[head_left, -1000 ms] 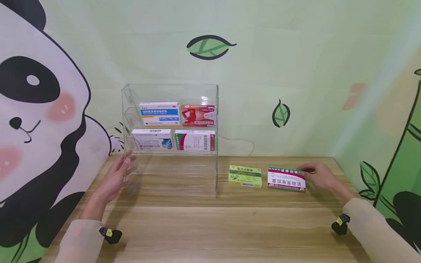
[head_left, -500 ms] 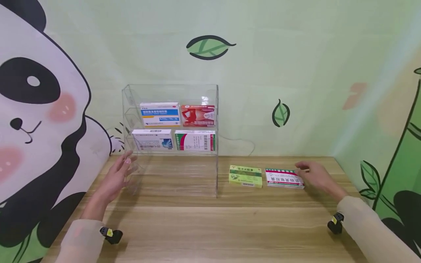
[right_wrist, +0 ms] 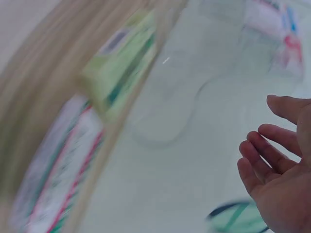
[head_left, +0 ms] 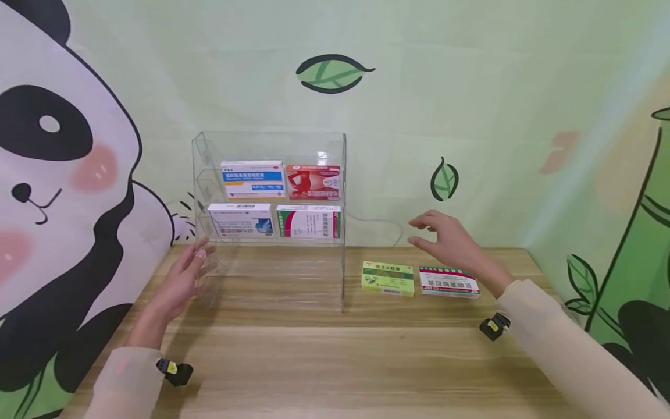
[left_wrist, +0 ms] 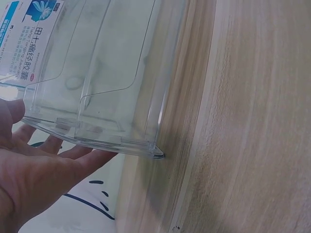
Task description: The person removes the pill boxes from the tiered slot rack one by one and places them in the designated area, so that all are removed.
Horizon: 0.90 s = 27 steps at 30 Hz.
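My left hand point(head_left: 183, 278) rests along the left side of a clear acrylic display rack point(head_left: 343, 279), fingers loosely extended. In the left wrist view the fingers point(left_wrist: 73, 151) lie along the outside of its side panel, with the thumb beside the rack edge. My right hand point(head_left: 445, 240) hangs in the air, fingers relaxed and holding nothing. Below it on the table are a yellow-green medicine box point(head_left: 387, 279) and a white medicine box with red and green bands point(head_left: 449, 283). Both boxes look blurred in the right wrist view.
On the rack's middle tier sit a blue-and-white box point(head_left: 253, 180) and a red box point(head_left: 314, 183). The tier below bears a white box point(head_left: 241, 221) and a green-white-red box point(head_left: 309, 222). A patterned backdrop point(head_left: 387, 105) stands behind the wooden table point(head_left: 366, 366).
My right hand has let go of the white, red-and-green banded box, now flat beside the yellow-green one, and has risen leftward. My left hand stays at the rack's side.
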Tool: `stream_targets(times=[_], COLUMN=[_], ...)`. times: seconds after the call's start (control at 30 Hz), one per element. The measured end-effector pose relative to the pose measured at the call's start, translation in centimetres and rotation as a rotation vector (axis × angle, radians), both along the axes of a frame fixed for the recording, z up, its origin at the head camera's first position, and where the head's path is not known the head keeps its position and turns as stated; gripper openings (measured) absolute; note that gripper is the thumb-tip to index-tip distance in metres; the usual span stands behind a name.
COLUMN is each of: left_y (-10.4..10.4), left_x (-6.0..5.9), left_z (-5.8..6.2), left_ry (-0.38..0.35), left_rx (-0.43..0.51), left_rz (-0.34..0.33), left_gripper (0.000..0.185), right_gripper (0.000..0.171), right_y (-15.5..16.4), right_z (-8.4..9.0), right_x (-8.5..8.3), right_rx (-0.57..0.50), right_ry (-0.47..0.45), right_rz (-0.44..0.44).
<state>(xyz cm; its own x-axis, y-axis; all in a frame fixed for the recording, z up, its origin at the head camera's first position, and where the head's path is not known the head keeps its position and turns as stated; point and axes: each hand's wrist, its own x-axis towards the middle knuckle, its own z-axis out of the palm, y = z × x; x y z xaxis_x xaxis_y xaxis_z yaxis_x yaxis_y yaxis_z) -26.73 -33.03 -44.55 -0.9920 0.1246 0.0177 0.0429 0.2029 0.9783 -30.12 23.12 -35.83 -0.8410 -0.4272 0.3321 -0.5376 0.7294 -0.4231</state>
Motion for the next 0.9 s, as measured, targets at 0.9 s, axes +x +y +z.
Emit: stream_targets(times=[0.9], left_y=[0.2], left_x=[0.1], left_z=[0.1], left_ry=[0.021], left_rx=[0.016], left_rz=[-0.012], left_gripper=[0.063], right_gripper=[0.046], right_y=[-19.1], right_z=[4.9], right_x=[-2.2], right_rx=[0.188], right_ry=[0.094], right_rz=[0.083])
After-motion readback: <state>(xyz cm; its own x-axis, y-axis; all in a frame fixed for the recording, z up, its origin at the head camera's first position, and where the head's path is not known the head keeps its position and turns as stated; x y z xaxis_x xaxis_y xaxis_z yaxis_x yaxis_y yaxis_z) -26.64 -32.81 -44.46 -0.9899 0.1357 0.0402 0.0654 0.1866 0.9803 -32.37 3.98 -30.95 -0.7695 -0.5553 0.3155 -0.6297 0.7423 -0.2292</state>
